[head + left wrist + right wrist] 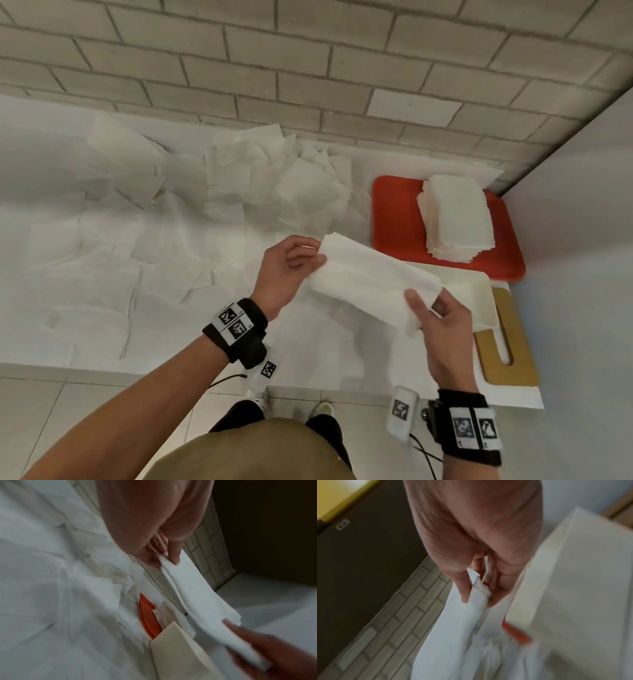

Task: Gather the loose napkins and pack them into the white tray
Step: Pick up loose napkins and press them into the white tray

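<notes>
Both hands hold a stack of white napkins (pixel 368 281) in the air above the left end of the white tray (pixel 479 291). My left hand (pixel 301 260) pinches the stack's far left end between thumb and fingers. My right hand (pixel 431 308) pinches its near right end. In the left wrist view the napkin stack (pixel 197 599) runs from my left hand's thumb (pixel 175 553) down to my right hand (pixel 267 645), with the tray (pixel 178 649) below. The right wrist view shows my fingers (pixel 465 588) pinching the napkin stack (pixel 453 622) beside the tray (pixel 573 574). Many loose napkins (pixel 274 178) lie scattered over the white counter.
A red tray (pixel 397 212) at the back right carries a neat stack of napkins (pixel 455 216). A wooden board (pixel 507 346) lies under the white tray's right end. A brick wall (pixel 308 68) runs behind the counter. More flat napkins (pixel 92 274) lie to the left.
</notes>
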Motion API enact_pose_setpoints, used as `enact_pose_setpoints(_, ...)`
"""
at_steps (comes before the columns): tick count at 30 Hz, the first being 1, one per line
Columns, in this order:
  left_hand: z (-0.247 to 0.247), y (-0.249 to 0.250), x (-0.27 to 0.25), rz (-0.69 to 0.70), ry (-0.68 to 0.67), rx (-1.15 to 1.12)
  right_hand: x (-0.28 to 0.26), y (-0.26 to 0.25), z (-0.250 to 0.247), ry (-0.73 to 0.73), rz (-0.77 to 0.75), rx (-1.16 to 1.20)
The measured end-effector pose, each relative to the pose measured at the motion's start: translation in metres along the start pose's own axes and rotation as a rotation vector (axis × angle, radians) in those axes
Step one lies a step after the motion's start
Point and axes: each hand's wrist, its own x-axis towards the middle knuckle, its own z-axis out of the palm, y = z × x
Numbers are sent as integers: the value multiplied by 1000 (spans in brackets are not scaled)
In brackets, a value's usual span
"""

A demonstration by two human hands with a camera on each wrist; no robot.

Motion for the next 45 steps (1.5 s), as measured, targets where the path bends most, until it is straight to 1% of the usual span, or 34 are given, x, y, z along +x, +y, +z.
enact_pose_setpoints(1, 7, -2, 3, 29, -25, 68, 9, -2, -20, 62, -17, -63)
enact_pose_setpoints(2, 10, -7, 7, 67, -32, 182, 21, -1, -41, 111, -21, -135)
enact_pose_setpoints(3, 9, -15, 14, 111, -19, 346, 34, 2, -61, 134, -10, -216)
enact_pose_setpoints(5, -3, -33, 28, 183, 35, 694, 62, 8, -93, 101, 14, -404)
enact_pose_setpoints(6, -11, -42, 34, 185, 52, 823, 77, 13, -105, 80, 21, -549)
enact_pose_setpoints(7, -19, -52, 40, 158, 58, 917, 92, 20, -114, 63, 24, -715)
enact_pose_setpoints(8, -26, -61, 43, 98, 54, 999, 104, 28, -118, 39, 28, -889)
enact_pose_setpoints(10, -34, -72, 49, -40, 19, 1144, 121, 46, -113, -21, 22, -1165)
enact_pose_setpoints(12, -32, -76, 53, -71, -10, 1210, 126, 59, -105, -78, -15, -1359)
enact_pose_setpoints(13, -30, -78, 55, -71, -9, 1218, 127, 61, -103, -71, -24, -1410)
enact_pose_setpoints(16, -21, -76, 65, -102, 43, 1226, 119, 44, -94, 30, 8, -1328)
enact_pose_setpoints(17, -18, -75, 69, -109, 52, 1220, 115, 35, -89, 61, -17, -1307)
enact_pose_setpoints(18, -16, -73, 72, -107, 47, 1218, 108, 27, -82, 92, -62, -1264)
enact_pose_setpoints(20, -14, -70, 74, -87, 11, 1217, 96, 11, -61, 123, -220, -1104)
enact_pose_setpoints(21, -15, -69, 74, -72, -12, 1216, 89, 3, -46, 95, -292, -1012)
enact_pose_setpoints(23, -21, -66, 72, -60, -58, 1183, 82, -6, -12, -19, -388, -849)
enact_pose_setpoints(25, -29, -56, 66, -49, -153, 1081, 76, -7, 26, -205, -402, -734)
enact_pose_setpoints(27, -36, -39, 58, 5, -262, 920, 75, 3, 64, -404, -342, -695)
enact_pose_setpoints(28, -38, -30, 53, 48, -284, 869, 75, 13, 82, -488, -297, -711)
enact_pose_setpoints(30, -43, -14, 46, 142, -237, 801, 75, 33, 110, -601, -208, -700)
enact_pose_setpoints(31, -46, -9, 45, 174, -189, 763, 75, 41, 121, -608, -175, -648)
enact_pose_setpoints(33, -54, -2, 42, 179, -88, 697, 77, 53, 132, -536, -150, -521)
enact_pose_setpoints(34, -59, 0, 40, 148, -42, 674, 78, 55, 135, -481, -149, -470)
enact_pose_setpoints(36, -74, -7, 39, 25, 15, 591, 79, 58, 137, -392, -137, -404)
enact_pose_setpoints(38, -89, -26, 36, -110, 53, 510, 79, 63, 137, -361, -63, -405)
enact_pose_setpoints(40, -100, -47, 32, -214, 78, 524, 78, 70, 137, -359, 109, -379)
enact_pose_setpoints(42, -106, -67, 25, -280, 71, 558, 75, 80, 136, -402, 244, -291)
enact_pose_setpoints(44, -113, -87, 19, -328, 80, 552, 63, 84, 138, -420, 322, -145)
enact_pose_setpoints(45, -116, -95, 17, -344, 92, 530, 55, 83, 141, -414, 331, -62)
